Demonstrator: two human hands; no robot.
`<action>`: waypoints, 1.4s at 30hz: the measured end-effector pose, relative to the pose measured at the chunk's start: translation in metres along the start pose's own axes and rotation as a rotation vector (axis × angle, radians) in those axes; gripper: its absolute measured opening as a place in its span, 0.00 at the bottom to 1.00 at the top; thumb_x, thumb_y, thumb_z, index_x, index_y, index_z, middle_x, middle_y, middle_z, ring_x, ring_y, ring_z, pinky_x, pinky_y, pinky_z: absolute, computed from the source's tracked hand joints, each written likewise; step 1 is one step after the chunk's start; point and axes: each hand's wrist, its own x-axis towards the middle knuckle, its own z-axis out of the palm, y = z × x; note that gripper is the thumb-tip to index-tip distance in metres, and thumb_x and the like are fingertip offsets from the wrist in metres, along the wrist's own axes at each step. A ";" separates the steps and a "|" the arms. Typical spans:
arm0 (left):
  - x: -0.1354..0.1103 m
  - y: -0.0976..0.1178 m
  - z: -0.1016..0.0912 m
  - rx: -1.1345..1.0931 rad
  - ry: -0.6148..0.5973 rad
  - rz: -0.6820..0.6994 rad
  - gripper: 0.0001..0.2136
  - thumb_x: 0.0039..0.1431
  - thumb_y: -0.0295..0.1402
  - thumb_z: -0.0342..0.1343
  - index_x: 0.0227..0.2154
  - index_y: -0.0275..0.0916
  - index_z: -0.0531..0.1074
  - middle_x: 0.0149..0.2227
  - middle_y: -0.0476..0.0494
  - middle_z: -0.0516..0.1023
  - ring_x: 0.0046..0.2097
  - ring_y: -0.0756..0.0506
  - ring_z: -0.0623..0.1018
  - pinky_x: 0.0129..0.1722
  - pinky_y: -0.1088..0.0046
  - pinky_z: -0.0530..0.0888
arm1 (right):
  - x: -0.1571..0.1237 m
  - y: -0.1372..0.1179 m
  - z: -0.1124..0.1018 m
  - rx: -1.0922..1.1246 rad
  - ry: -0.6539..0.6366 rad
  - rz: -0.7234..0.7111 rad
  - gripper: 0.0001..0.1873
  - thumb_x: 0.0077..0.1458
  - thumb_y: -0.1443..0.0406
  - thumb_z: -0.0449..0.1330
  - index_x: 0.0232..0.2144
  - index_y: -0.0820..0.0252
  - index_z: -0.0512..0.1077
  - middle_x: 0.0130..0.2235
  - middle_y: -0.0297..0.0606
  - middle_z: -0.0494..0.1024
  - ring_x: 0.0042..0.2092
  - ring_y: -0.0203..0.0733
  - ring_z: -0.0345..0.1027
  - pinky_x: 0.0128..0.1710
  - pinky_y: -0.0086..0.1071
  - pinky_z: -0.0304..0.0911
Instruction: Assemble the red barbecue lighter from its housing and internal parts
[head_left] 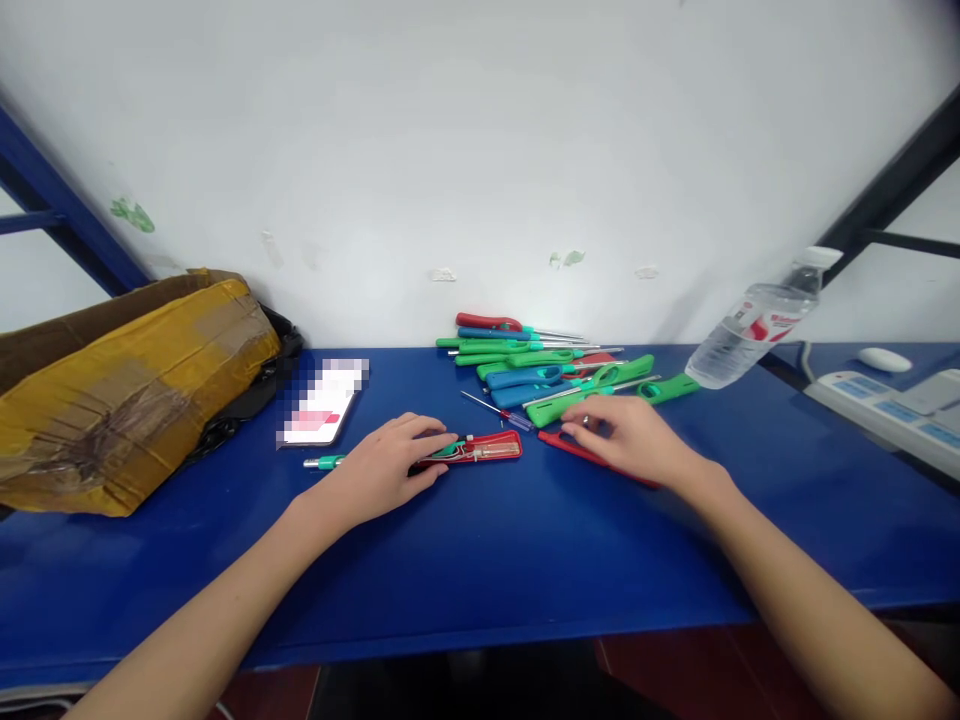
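Note:
My left hand point(394, 455) is closed over an opened red gas lighter point(495, 447) lying on the blue table, thumb on its near side and fingers on its far side. White wires and a clear tank show in its casing; the turquoise collar and metal tip point(322, 463) stick out left of the hand. My right hand point(626, 435) has its fingers curled on a separate red casing half point(570, 447), partly hidden under the palm. Between the hands, slightly farther back, lies a screwdriver point(511, 417) with a clear purplish handle.
A pile of green, blue and red lighters point(525, 365) lies against the wall. A phone point(322, 405) and a taped cardboard box point(142, 385) are at left. At right stand a tilted water bottle point(757, 325) and a power strip point(885, 410). The table's front edge point(465, 640) is near.

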 end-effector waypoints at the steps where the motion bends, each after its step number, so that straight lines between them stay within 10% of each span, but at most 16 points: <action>1: 0.000 0.000 0.001 -0.003 0.001 0.010 0.17 0.68 0.36 0.49 0.56 0.44 0.71 0.55 0.39 0.73 0.53 0.41 0.73 0.53 0.60 0.73 | -0.001 -0.002 0.002 -0.014 -0.042 -0.018 0.07 0.61 0.62 0.58 0.37 0.56 0.77 0.35 0.37 0.81 0.34 0.41 0.74 0.32 0.33 0.67; 20: 0.002 0.001 0.010 -0.134 -0.010 -0.045 0.17 0.67 0.32 0.51 0.56 0.42 0.71 0.53 0.40 0.74 0.55 0.42 0.72 0.55 0.60 0.73 | -0.004 -0.014 0.018 -0.074 -0.176 -0.045 0.09 0.60 0.65 0.56 0.40 0.58 0.76 0.38 0.42 0.80 0.38 0.46 0.74 0.37 0.37 0.69; 23: 0.001 0.001 0.011 -0.132 -0.013 -0.055 0.17 0.67 0.33 0.51 0.56 0.42 0.71 0.54 0.41 0.74 0.55 0.42 0.72 0.55 0.60 0.73 | -0.004 -0.011 0.008 0.108 -0.143 -0.029 0.07 0.59 0.64 0.58 0.37 0.57 0.76 0.37 0.40 0.80 0.37 0.44 0.74 0.37 0.36 0.69; 30: 0.004 0.000 0.014 -0.104 -0.002 -0.051 0.17 0.67 0.34 0.50 0.56 0.42 0.70 0.54 0.40 0.73 0.55 0.41 0.72 0.55 0.60 0.73 | 0.000 0.003 -0.019 0.979 0.405 0.356 0.15 0.52 0.53 0.67 0.39 0.53 0.74 0.35 0.37 0.80 0.38 0.45 0.77 0.36 0.37 0.73; 42: 0.001 -0.001 0.015 -0.120 0.030 -0.055 0.17 0.67 0.37 0.49 0.55 0.43 0.71 0.54 0.41 0.74 0.54 0.41 0.74 0.55 0.59 0.73 | 0.011 0.004 -0.009 1.550 0.396 0.557 0.13 0.49 0.62 0.71 0.37 0.55 0.75 0.33 0.30 0.79 0.34 0.33 0.75 0.36 0.26 0.74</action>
